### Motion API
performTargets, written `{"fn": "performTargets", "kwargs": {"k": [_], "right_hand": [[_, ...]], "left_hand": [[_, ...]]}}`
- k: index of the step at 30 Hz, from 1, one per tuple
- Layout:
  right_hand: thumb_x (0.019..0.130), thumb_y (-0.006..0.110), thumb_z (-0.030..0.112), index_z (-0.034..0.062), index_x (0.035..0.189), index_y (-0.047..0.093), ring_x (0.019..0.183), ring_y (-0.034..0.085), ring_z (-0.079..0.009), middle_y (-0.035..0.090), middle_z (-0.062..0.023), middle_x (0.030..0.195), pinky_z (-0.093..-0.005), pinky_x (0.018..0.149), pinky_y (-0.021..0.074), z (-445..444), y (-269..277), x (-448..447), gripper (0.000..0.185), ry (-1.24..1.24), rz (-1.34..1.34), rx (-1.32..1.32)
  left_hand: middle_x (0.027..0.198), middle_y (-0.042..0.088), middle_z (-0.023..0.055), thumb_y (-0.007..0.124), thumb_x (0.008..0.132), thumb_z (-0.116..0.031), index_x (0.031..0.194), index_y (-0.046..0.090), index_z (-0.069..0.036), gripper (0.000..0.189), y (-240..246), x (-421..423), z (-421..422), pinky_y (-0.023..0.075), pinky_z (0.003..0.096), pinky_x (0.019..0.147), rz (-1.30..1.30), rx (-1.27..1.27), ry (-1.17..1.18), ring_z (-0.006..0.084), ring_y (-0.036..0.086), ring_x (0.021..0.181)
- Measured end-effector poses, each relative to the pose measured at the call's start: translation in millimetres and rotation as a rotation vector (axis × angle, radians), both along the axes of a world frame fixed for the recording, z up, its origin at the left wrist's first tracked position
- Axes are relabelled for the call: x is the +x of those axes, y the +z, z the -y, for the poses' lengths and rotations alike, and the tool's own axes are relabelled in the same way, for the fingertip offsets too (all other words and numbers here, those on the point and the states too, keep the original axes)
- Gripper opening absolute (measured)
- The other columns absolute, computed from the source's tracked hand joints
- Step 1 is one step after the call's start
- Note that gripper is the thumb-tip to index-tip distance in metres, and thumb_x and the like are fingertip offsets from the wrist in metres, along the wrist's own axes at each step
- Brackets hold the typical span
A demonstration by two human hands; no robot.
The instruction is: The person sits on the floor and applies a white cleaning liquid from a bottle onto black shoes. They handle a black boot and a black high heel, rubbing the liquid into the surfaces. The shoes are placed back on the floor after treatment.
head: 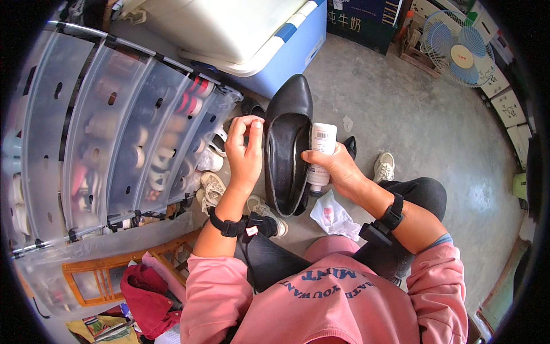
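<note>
A black leather pointed shoe is between my hands, its toe pointing away from me and its opening facing up. My left hand is beside its left edge, fingers bent and thumb near the index fingertip; whether it pinches anything is unclear. My right hand grips a white plastic bottle along the shoe's right side, with the bottle's dark cap towards me. The right fingers are hidden behind the bottle, so I cannot tell if they also support the shoe. A crumpled white plastic bag or tissue lies below the bottle.
Translucent shoe boxes fill a rack at left, with loose shoes beside it. A blue storage bin with a white lid stands ahead. A black shoe is on the floor at right. An electric fan and a wooden chair stand farther off.
</note>
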State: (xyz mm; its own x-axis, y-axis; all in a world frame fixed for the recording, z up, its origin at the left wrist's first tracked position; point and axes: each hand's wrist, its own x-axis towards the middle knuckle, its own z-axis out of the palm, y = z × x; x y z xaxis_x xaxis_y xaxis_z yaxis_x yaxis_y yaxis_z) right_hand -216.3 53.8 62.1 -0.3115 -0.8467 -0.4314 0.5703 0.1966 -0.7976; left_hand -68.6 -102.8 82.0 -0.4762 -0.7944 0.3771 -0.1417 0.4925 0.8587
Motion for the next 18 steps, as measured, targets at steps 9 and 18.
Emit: {"fn": "performTargets", "kwargs": {"k": [9,18], "right_hand": [[0.083,0.081,0.021,0.0051,0.101,0.068,0.078,0.065,-0.0128,0.069,-0.0022,0.091,-0.0319,0.072,0.0531,2.8,5.6,-3.4,0.027,-0.102,0.003,-0.074],[0.084,0.080,0.018,0.0025,0.103,0.069,0.080,0.066,-0.0130,0.070,-0.0037,0.093,-0.0315,0.074,0.0537,3.8,6.4,13.1,0.027,-0.022,-0.138,-0.076]], "left_hand": [[0.092,0.068,0.0027,0.047,0.111,-0.039,0.104,0.070,-0.001,0.044,1.5,37.4,-8.9,0.0487,0.0286,0.083,0.177,0.244,-0.080,0.0119,0.061,0.087],[0.090,0.067,0.0066,0.073,0.096,-0.021,0.098,0.070,0.002,0.023,10.9,42.9,-16.1,0.0514,0.0278,0.075,0.213,0.143,-0.036,0.0123,0.064,0.079]]}}
